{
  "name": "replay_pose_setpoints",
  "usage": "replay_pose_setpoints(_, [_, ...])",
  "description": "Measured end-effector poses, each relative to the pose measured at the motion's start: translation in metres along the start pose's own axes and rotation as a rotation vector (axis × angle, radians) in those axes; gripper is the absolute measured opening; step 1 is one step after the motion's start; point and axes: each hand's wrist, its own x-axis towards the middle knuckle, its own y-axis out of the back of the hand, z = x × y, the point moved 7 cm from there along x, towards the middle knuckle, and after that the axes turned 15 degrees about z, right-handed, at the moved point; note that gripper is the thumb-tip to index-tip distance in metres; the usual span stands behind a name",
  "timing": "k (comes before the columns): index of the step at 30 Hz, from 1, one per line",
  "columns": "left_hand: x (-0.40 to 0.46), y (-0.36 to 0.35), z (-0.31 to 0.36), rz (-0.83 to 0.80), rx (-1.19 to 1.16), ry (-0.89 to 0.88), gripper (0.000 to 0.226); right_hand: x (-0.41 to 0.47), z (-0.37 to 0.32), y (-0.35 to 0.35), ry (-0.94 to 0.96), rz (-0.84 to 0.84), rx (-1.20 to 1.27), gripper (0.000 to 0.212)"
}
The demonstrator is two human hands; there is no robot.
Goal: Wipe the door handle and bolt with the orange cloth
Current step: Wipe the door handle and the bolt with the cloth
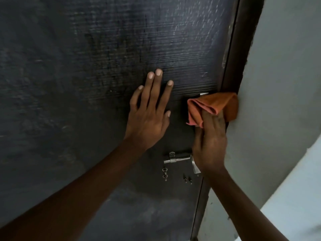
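1. Your orange cloth is folded into soft layers, its pinker underside showing at the left edge, and is pressed near the door's right edge against a mostly hidden metal handle.
2. Your right hand has its grip closed on the cloth from below.
3. Your left hand lies flat on the door, fingers spread.
4. The silver bolt sits lower, just beside your right wrist, uncovered.
5. Pale wall flanks the frame.
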Motion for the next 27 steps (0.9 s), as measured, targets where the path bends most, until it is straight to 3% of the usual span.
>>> replay_pose_setpoints(2, [0.0,-0.002,0.0,0.017,-0.007,0.011,0.072,0.006,-0.002,0.001,0.058,0.021,0.034,0.052])
replay_pose_setpoints(7, [0.008,0.004,-0.002,0.098,-0.065,0.029,0.067,0.03,-0.01,-0.004,0.108,0.055,0.066,0.085])
replay_pose_setpoints(10, [0.015,0.005,-0.005,0.12,-0.072,0.007,0.067,0.029,-0.006,-0.011,0.095,-0.015,0.007,0.082])
replay_pose_setpoints(13, [0.017,0.002,-0.004,0.103,-0.037,0.0,0.069,0.026,-0.009,-0.017,0.232,-0.069,-0.133,0.077])
replay_pose_setpoints(19, [0.012,-0.004,0.001,0.059,0.032,-0.038,0.078,-0.005,0.011,-0.019,0.335,-0.118,-0.224,0.078])
replay_pose_setpoints(23, [0.009,-0.006,0.003,0.045,0.072,-0.075,0.081,-0.049,0.042,-0.022,0.413,-0.186,-0.311,0.103])
replay_pose_setpoints(27, [0.008,-0.007,0.003,0.053,0.111,-0.091,0.081,-0.09,0.063,-0.027,0.431,-0.259,-0.339,0.113])
